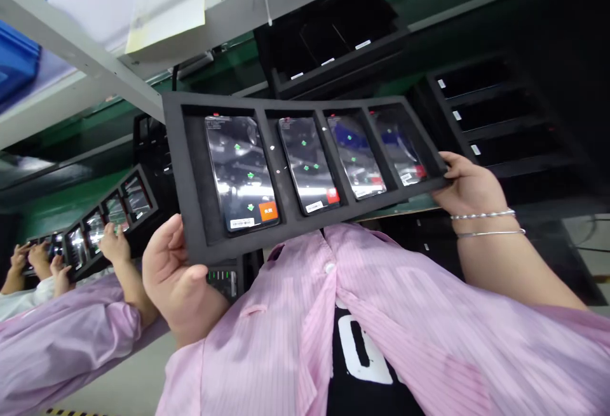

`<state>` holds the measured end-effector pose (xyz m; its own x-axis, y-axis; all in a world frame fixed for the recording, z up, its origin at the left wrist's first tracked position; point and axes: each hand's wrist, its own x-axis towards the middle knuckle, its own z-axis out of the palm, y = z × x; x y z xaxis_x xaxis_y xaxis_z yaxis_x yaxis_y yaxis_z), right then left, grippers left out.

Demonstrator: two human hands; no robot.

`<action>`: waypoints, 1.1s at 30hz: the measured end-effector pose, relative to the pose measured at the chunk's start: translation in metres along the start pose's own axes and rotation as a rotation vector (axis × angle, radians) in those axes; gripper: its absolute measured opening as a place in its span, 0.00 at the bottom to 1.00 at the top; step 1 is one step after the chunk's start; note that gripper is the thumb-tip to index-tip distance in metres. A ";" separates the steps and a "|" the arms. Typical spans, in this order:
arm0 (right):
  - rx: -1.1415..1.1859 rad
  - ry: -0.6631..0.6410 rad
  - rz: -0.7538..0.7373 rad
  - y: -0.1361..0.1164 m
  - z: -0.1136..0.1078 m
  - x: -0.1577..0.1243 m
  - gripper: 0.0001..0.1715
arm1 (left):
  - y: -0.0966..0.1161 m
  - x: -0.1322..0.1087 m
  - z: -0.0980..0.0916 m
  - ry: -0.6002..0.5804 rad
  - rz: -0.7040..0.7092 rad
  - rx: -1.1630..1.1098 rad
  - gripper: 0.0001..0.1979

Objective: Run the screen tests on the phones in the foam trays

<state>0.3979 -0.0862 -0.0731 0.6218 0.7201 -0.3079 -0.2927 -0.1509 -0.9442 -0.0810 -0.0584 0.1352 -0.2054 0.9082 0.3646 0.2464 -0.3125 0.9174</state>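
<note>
Head view: green-edged line (71, 200) beyond the grip, stacked black racks (495, 111) past the right hand (469, 190), a co-worker's hands (38, 257) far left. Black foam tray (195, 200) spans both hands, tilted; four smartphones (305, 162) sit in its pockets. Left hand (178, 276) and right hand wrap opposite ends, closed firmly, supporting the load from each side.

Beyond the foam tray (190, 174), a strip of green conveyor (223, 67) lies open before the black tray rack (328, 41); a grey shelf beam (81, 60) blocks its upper left, and a co-worker's hands (35, 257) crowd its lower left.
</note>
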 end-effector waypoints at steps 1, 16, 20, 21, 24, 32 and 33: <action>0.001 0.002 -0.004 -0.002 0.001 -0.002 0.28 | 0.001 0.002 0.007 0.029 0.030 -0.006 0.34; 0.212 0.135 -0.423 -0.129 0.038 -0.078 0.27 | -0.155 0.022 0.021 -0.181 -0.453 -0.198 0.27; 0.155 0.065 -0.598 -0.139 0.040 -0.094 0.28 | -0.178 0.014 0.025 -0.278 -0.521 -0.166 0.30; 0.147 0.054 -0.620 -0.142 0.039 -0.098 0.28 | -0.180 0.013 0.025 -0.290 -0.513 -0.156 0.30; 0.067 0.027 -0.606 -0.150 0.027 -0.102 0.31 | -0.180 0.012 0.024 -0.314 -0.450 -0.133 0.33; -0.136 0.234 0.234 -0.116 -0.059 -0.073 0.09 | -0.133 0.034 0.067 -0.494 -0.119 -0.173 0.28; -0.108 0.314 0.254 -0.103 -0.071 -0.071 0.09 | -0.125 0.039 0.087 -0.558 -0.106 -0.201 0.29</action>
<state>0.4358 -0.1699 0.0379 0.7357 0.4122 -0.5374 -0.3979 -0.3791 -0.8354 -0.0376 0.0406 0.0211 0.3230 0.9290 0.1807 0.0566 -0.2096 0.9761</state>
